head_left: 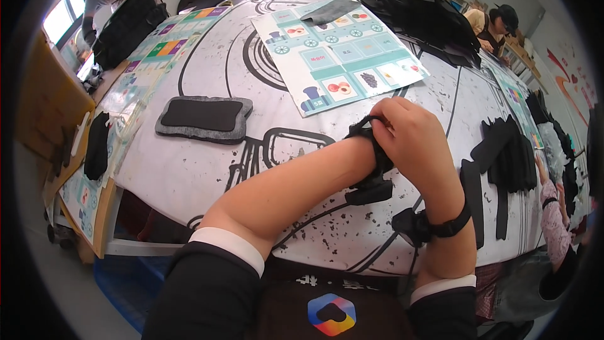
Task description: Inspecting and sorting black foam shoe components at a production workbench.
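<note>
My right hand (pixel 412 138) is closed, its thumb and fingers pinching a black strap (pixel 362 127) at my left wrist. The strap goes around the end of my left forearm (pixel 308 173), and a dark flap or small device (pixel 370 192) hangs below it. My left hand is hidden behind the right hand and the strap, so its fingers do not show. On my right wrist sits another black band with a small black device (pixel 412 226). To the left lies a black fabric piece (pixel 201 113) on top of a larger grey one. Beyond my hands is a printed picture sheet (pixel 343 53).
A grey scrap (pixel 330 10) lies on the sheet. Black fabric pieces are heaped at the back (pixel 425 19) and at the right (pixel 509 154). The white table (pixel 214 170) bears black line drawings. Several people work around it. A blue crate (pixel 123 289) stands below left.
</note>
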`<state>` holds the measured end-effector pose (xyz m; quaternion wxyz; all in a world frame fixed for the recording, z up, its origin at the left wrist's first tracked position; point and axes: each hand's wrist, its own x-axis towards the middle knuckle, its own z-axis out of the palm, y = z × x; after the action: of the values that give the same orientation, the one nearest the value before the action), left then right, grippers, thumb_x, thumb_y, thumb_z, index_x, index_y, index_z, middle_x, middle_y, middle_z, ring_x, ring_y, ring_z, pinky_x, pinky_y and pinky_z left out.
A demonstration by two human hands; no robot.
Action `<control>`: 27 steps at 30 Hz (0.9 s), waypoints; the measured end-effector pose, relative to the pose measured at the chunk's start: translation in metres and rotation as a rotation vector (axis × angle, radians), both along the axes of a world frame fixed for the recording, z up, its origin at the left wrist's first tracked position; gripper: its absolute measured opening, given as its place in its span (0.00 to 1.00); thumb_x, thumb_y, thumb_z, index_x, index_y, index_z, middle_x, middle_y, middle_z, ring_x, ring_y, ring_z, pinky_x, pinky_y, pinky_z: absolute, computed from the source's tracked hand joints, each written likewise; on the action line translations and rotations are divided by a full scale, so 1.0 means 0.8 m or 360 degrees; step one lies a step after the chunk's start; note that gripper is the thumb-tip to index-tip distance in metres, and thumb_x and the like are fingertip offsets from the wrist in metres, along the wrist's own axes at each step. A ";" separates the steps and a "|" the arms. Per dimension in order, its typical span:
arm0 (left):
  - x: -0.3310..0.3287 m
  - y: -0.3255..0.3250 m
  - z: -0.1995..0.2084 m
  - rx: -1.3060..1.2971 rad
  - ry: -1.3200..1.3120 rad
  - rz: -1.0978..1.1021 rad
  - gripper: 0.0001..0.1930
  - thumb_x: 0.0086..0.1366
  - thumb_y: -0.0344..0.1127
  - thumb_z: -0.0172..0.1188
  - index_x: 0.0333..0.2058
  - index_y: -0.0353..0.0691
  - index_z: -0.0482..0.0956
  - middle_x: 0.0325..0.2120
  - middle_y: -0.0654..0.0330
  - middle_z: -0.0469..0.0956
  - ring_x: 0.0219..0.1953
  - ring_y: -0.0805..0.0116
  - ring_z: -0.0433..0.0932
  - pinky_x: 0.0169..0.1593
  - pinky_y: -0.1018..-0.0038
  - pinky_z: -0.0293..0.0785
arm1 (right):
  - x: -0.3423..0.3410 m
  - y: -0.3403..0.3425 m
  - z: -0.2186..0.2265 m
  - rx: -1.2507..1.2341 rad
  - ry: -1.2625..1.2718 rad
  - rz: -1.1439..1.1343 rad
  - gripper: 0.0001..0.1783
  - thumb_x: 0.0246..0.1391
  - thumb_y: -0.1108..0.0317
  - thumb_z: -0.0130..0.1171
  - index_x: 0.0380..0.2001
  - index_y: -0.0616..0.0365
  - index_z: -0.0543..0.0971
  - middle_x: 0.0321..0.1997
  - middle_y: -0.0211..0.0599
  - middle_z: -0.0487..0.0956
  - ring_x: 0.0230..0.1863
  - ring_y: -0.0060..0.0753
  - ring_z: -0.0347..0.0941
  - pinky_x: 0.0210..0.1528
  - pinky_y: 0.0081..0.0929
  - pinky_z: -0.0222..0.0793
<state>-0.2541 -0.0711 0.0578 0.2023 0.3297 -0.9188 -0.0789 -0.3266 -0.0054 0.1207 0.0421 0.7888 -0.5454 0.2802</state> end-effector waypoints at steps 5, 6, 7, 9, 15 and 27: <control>0.001 0.000 -0.007 0.0023 0.0116 -0.0224 0.09 0.61 0.34 0.53 0.33 0.36 0.78 0.31 0.51 0.79 0.35 0.58 0.78 0.44 0.67 0.71 | -0.002 -0.007 -0.003 0.0117 -0.0218 0.0046 0.04 0.48 0.72 0.58 0.28 0.61 0.75 0.28 0.44 0.77 0.32 0.47 0.75 0.35 0.37 0.70; -0.002 0.000 -0.007 0.0024 0.0138 -0.0275 0.09 0.61 0.34 0.52 0.33 0.36 0.78 0.31 0.51 0.79 0.35 0.58 0.78 0.44 0.67 0.71 | -0.007 -0.008 -0.002 0.0207 -0.0257 0.0024 0.05 0.47 0.72 0.59 0.28 0.62 0.76 0.27 0.44 0.77 0.31 0.45 0.75 0.35 0.34 0.70; -0.011 0.001 -0.006 0.0025 0.0159 -0.0325 0.09 0.61 0.34 0.52 0.33 0.36 0.78 0.31 0.51 0.79 0.35 0.58 0.78 0.44 0.67 0.71 | -0.011 -0.008 -0.002 0.0298 -0.0297 0.0002 0.06 0.47 0.72 0.60 0.28 0.63 0.76 0.25 0.44 0.77 0.29 0.44 0.76 0.34 0.32 0.70; -0.019 0.004 -0.007 0.0031 0.0194 -0.0423 0.09 0.60 0.33 0.52 0.33 0.35 0.78 0.32 0.51 0.79 0.35 0.58 0.78 0.44 0.67 0.71 | -0.015 -0.009 -0.001 0.0307 -0.0235 -0.0010 0.06 0.46 0.72 0.60 0.28 0.63 0.76 0.25 0.44 0.77 0.29 0.44 0.76 0.34 0.32 0.70; -0.023 0.004 -0.016 0.0070 0.0274 -0.0742 0.09 0.60 0.33 0.52 0.33 0.35 0.78 0.32 0.50 0.79 0.36 0.57 0.78 0.43 0.67 0.71 | -0.014 -0.011 -0.004 0.0325 0.0026 -0.0183 0.06 0.46 0.70 0.58 0.26 0.61 0.76 0.27 0.46 0.78 0.33 0.47 0.75 0.37 0.39 0.70; -0.037 0.003 0.006 0.0209 0.0028 -0.1139 0.10 0.60 0.31 0.51 0.31 0.31 0.78 0.29 0.52 0.79 0.34 0.60 0.77 0.41 0.68 0.72 | -0.058 -0.018 0.028 0.0792 -0.0136 -0.0229 0.10 0.41 0.64 0.58 0.22 0.62 0.77 0.21 0.48 0.77 0.25 0.49 0.75 0.31 0.35 0.70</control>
<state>-0.2836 -0.0686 0.0622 0.1483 -0.0010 -0.9672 -0.2064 -0.3734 -0.0198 0.1433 -0.1564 0.7215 -0.6536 0.1667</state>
